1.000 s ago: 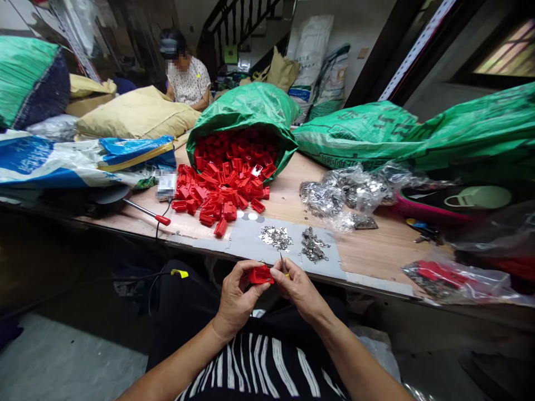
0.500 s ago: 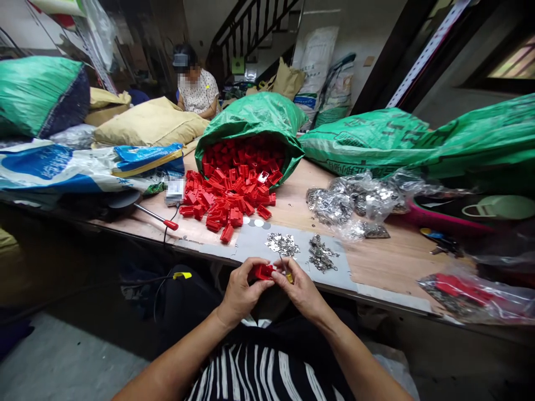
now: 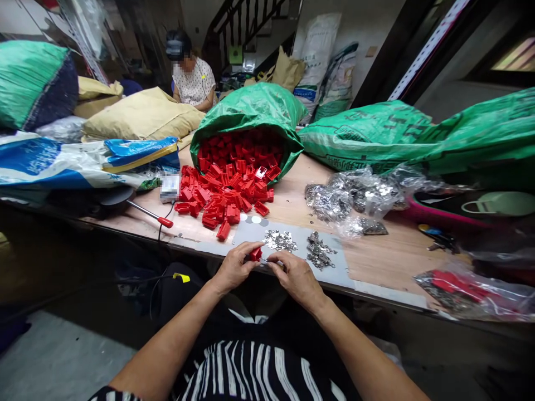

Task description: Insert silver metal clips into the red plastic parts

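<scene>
Pinched between the thumb and fingers of my left hand (image 3: 234,270) is a small red plastic housing (image 3: 256,254), held over the table's front edge. My right hand (image 3: 296,278) is closed on a thin screwdriver (image 3: 264,260); its metal tip points at the housing's right end, and the handle is hidden in my palm. Whether the tip touches or enters the housing, I cannot tell. Just beyond my hands, a pile of flat shiny metal pieces (image 3: 281,240) and a darker pile of metal parts (image 3: 320,250) lie on a grey sheet (image 3: 345,270).
A green sack (image 3: 254,106) spills many red housings (image 3: 225,192) onto the table. Bagged metal parts (image 3: 351,200) lie to the right, near a pink tray (image 3: 447,217). A red-tipped lever (image 3: 165,222) sticks out at left. Across the table sits a person (image 3: 194,83).
My hands have moved slightly forward and left. My right hand has turned, so the tool now lies sideways toward the housing and its yellow handle no longer shows. The camera view has shifted a little.
</scene>
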`<act>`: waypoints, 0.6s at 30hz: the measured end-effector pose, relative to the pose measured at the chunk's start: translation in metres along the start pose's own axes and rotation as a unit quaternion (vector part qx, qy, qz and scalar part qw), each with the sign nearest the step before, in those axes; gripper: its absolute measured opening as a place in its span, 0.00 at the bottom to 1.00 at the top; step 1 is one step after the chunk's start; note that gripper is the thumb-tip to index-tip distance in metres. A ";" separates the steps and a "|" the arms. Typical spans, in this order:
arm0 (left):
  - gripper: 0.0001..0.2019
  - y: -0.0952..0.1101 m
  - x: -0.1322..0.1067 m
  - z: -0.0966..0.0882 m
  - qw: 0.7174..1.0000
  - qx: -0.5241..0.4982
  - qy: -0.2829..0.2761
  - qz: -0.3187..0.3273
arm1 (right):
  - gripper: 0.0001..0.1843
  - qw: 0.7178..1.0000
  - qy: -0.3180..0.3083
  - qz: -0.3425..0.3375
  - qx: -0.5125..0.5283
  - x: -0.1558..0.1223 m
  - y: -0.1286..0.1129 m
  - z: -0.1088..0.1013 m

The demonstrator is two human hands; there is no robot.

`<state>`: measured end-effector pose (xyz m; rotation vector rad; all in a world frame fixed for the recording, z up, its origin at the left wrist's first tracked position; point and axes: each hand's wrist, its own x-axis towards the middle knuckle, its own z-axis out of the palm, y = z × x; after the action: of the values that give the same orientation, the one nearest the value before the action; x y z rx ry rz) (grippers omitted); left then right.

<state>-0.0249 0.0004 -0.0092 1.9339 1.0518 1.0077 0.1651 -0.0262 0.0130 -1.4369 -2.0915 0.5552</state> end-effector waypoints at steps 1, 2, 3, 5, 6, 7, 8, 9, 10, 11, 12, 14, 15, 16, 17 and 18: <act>0.24 -0.001 0.000 0.000 1.000 -0.004 -0.005 0.001 | 0.08 1.000 0.001 -0.009 0.003 0.001 0.000 0.000; 0.24 -0.002 -0.001 0.000 1.000 -0.007 -0.009 0.002 | 0.08 1.000 0.002 -0.012 0.006 0.001 0.001 -0.001; 0.24 -0.003 -0.001 0.000 1.000 -0.009 -0.011 0.002 | 0.08 1.000 0.000 -0.012 0.008 0.002 0.001 -0.001; 0.24 -0.003 -0.001 -0.001 1.000 -0.011 -0.013 0.000 | 0.08 1.000 -0.009 -0.011 0.007 0.002 0.002 -0.002; 0.23 -0.003 -0.001 -0.001 1.000 -0.011 -0.014 -0.003 | 0.08 1.000 -0.015 -0.011 0.004 0.002 0.002 -0.002; 0.22 -0.002 0.000 -0.001 1.000 -0.011 -0.014 -0.006 | 0.07 1.000 -0.022 -0.011 -0.001 0.003 0.002 -0.002; 0.22 -0.002 0.000 -0.002 1.000 -0.011 -0.014 -0.008 | 0.07 1.000 -0.028 -0.010 -0.006 0.003 0.002 -0.002; 0.21 -0.001 0.001 -0.002 1.000 -0.010 -0.015 -0.009 | 0.07 0.999 -0.033 -0.009 -0.011 0.003 0.002 -0.002; 0.20 0.000 0.001 -0.003 1.000 -0.009 -0.017 -0.010 | 0.07 0.999 -0.037 -0.007 -0.014 0.003 0.002 -0.002; 0.20 0.001 0.002 -0.003 1.000 -0.009 -0.018 -0.009 | 0.07 0.999 -0.040 -0.004 -0.015 0.003 0.002 -0.002; 0.19 0.001 0.003 -0.004 1.000 -0.008 -0.020 -0.009 | 0.07 0.999 -0.043 -0.001 -0.016 0.003 0.002 -0.002; 0.18 0.002 0.004 -0.004 1.000 -0.008 -0.024 -0.007 | 0.07 0.999 -0.044 0.003 -0.014 0.004 0.002 -0.001; 0.18 0.001 0.004 -0.005 1.000 -0.008 -0.024 -0.006 | 0.07 0.999 -0.044 0.004 -0.012 0.004 0.002 -0.001; 0.18 0.001 0.004 -0.005 1.000 -0.007 -0.024 -0.004 | 0.07 0.999 -0.044 0.003 -0.009 0.004 0.003 -0.001; 0.18 0.001 0.004 -0.005 1.000 -0.007 -0.023 -0.003 | 0.07 0.999 -0.045 0.002 -0.005 0.004 0.003 -0.001; 0.18 0.000 0.004 -0.004 1.000 -0.006 -0.022 -0.002 | 0.07 0.999 -0.046 0.000 0.000 0.005 0.004 -0.001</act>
<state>-0.0272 0.0048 -0.0058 1.9344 1.0221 0.9629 0.1672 -0.0202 0.0121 -1.4366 -2.1629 0.6328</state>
